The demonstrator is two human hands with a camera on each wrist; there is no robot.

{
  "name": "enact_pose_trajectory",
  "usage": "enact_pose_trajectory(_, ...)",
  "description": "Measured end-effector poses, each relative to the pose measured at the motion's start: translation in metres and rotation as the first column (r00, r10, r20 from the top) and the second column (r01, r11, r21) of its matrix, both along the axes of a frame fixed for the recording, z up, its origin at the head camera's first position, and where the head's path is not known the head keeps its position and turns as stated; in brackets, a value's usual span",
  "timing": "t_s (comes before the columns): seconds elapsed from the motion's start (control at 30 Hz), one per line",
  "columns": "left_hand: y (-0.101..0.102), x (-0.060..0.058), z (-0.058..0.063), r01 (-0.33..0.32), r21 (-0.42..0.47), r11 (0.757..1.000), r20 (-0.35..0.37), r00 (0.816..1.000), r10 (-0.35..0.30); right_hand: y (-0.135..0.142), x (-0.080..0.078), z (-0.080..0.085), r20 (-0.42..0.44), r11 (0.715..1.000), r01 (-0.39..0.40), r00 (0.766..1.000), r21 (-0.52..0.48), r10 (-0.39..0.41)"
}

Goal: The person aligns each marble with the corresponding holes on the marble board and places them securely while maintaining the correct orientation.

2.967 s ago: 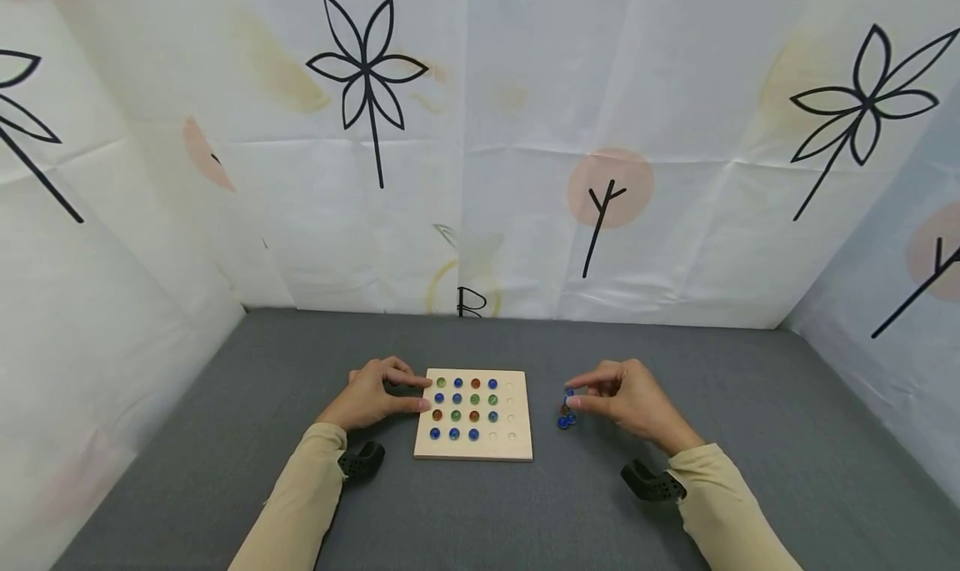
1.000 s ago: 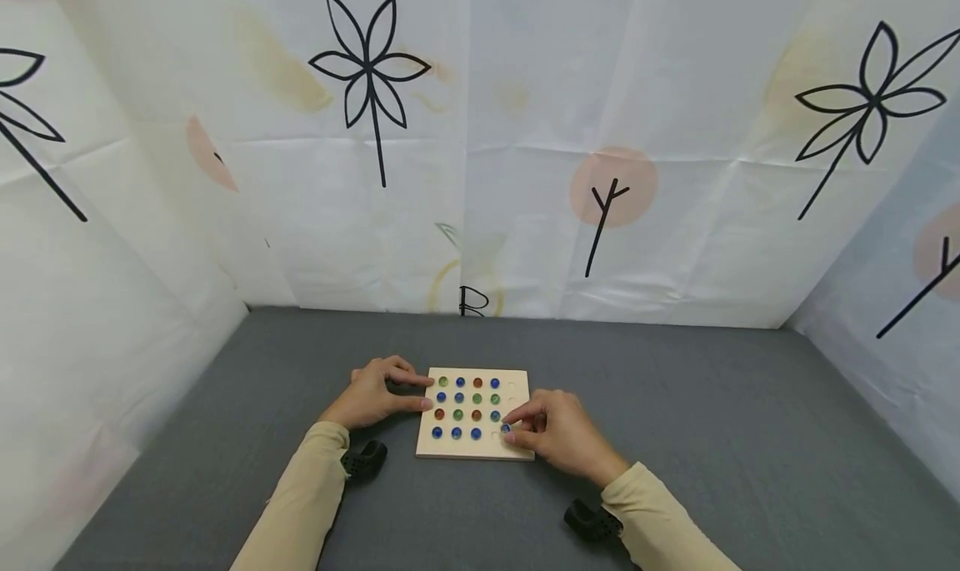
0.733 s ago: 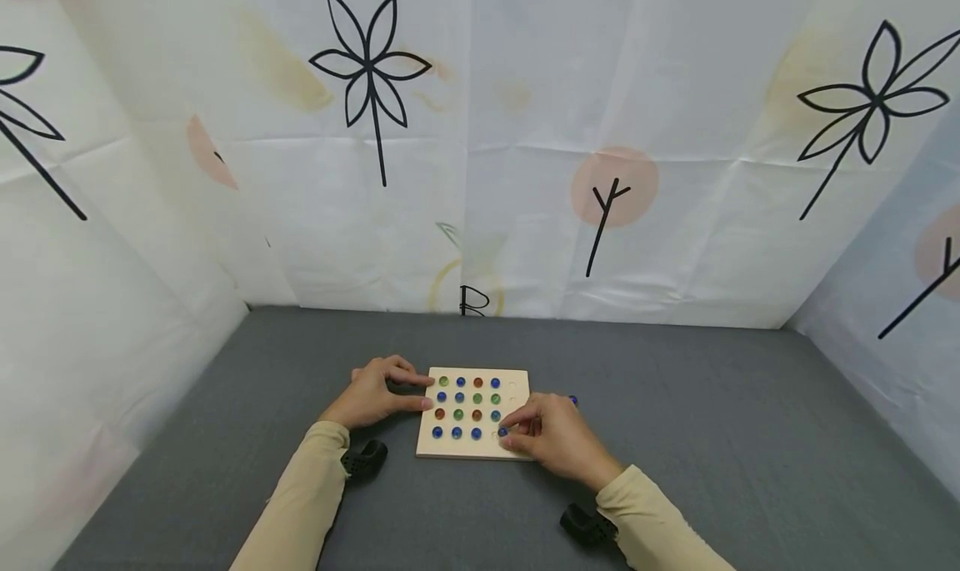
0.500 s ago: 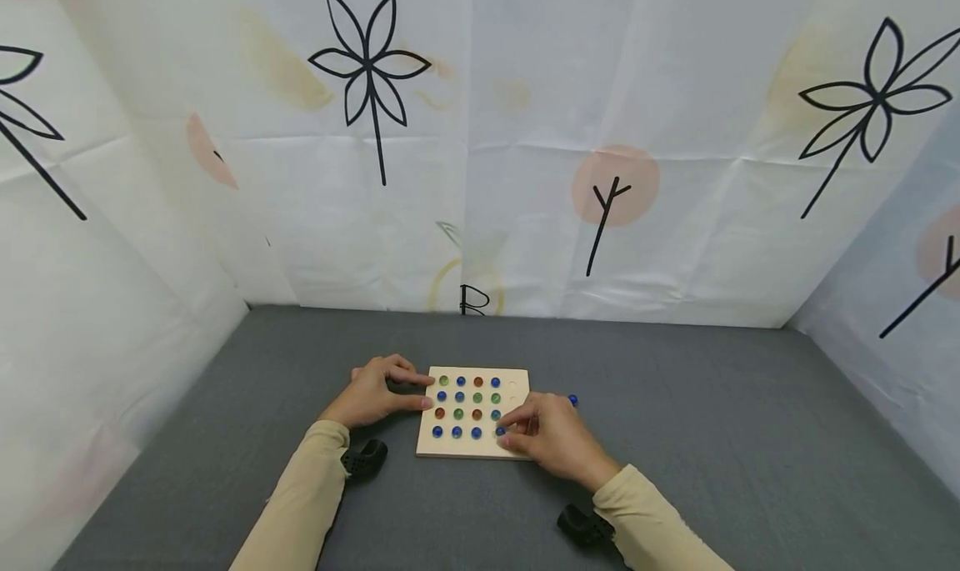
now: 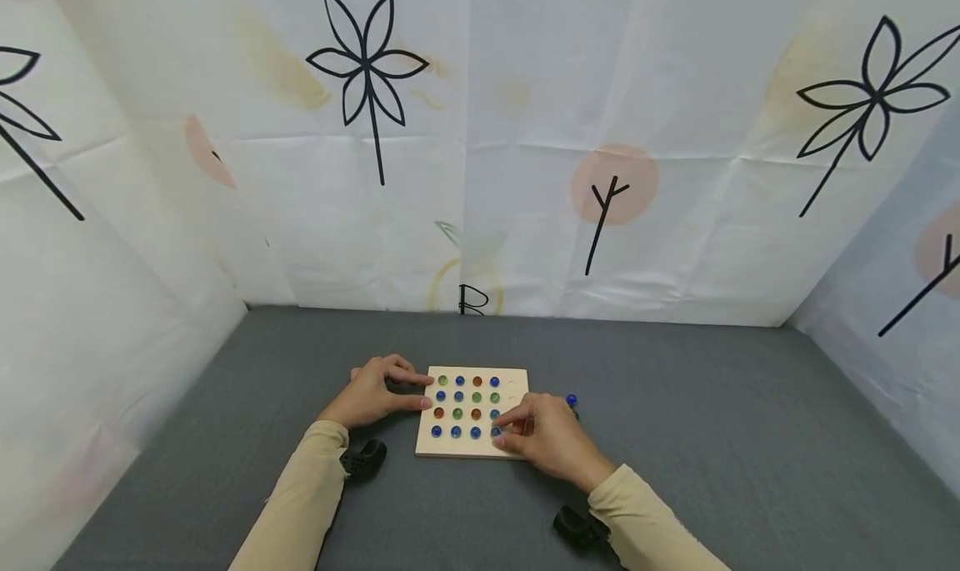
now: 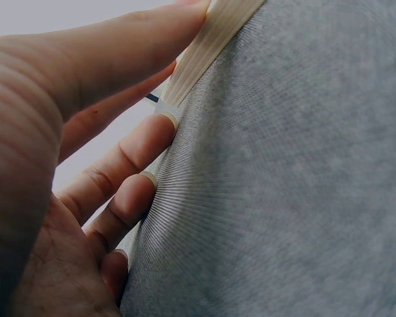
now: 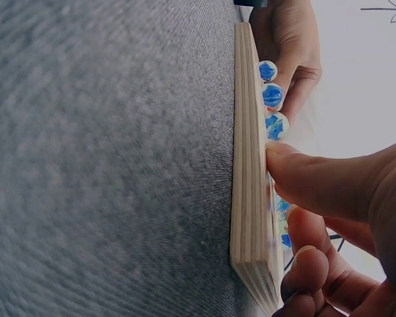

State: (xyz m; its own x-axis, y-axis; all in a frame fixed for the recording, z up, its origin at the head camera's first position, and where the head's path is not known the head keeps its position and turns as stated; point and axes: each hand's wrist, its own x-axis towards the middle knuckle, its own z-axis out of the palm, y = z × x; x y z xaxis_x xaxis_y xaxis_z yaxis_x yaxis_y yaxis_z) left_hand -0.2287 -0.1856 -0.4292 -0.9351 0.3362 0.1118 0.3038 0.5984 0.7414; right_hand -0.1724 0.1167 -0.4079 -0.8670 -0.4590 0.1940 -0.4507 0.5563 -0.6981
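A square wooden board [image 5: 472,451] with rows of hollows holds blue, green and amber glass marbles. My right hand [image 5: 555,438] pinches a blue marble [image 5: 496,432] between thumb and fingers at the fourth hollow of the near row. In the right wrist view the thumb [image 7: 310,175] lies low at the board's edge and hides that marble, beside a blue-and-clear marble [image 7: 276,125]. My left hand [image 5: 375,394] touches the board's left edge with thumb and index fingertips set apart, the fingers fairly straight. The left wrist view shows its thumb [image 6: 119,49] against the plywood edge [image 6: 201,49].
Loose blue marbles [image 5: 572,400] lie on the grey cloth just behind the right hand, partly hidden by it. Bare hollows [image 5: 512,382] show in the board's right column. White patterned cloth walls [image 5: 525,221] stand around the grey tabletop [image 5: 675,388].
My right hand has come from the loose marbles to the board with a blue marble, then slid slightly left onto the near row's fourth hollow. The left hand stays at the board's left edge.
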Motion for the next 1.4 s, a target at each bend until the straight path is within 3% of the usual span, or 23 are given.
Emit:
enact_pose_trajectory(0.6,0.001,0.001,0.001,0.004,0.002,1.0,-0.006,1.0,-0.004,0.003,0.0,0.002,0.022,1.0,0.002,1.0,0.004,-0.002)
enact_pose_trajectory(0.8,0.001,0.001,0.0,-0.001,0.004,1.0,-0.002,1.0,0.001,0.008,-0.003,0.006,0.026,0.999,0.036,0.999,0.024,-0.037)
enact_pose_trajectory(1.07,0.0,-0.001,-0.001,-0.006,-0.005,1.0,0.001,1.0,0.006,0.027,-0.013,0.013,-0.047,0.999,0.047,0.998,0.016,-0.046)
enact_pose_trajectory(1.4,0.0,-0.001,0.0,-0.008,-0.002,1.0,0.0,1.0,0.008,0.06,-0.024,0.027,-0.057,0.983,0.181,0.982,0.007,-0.18)
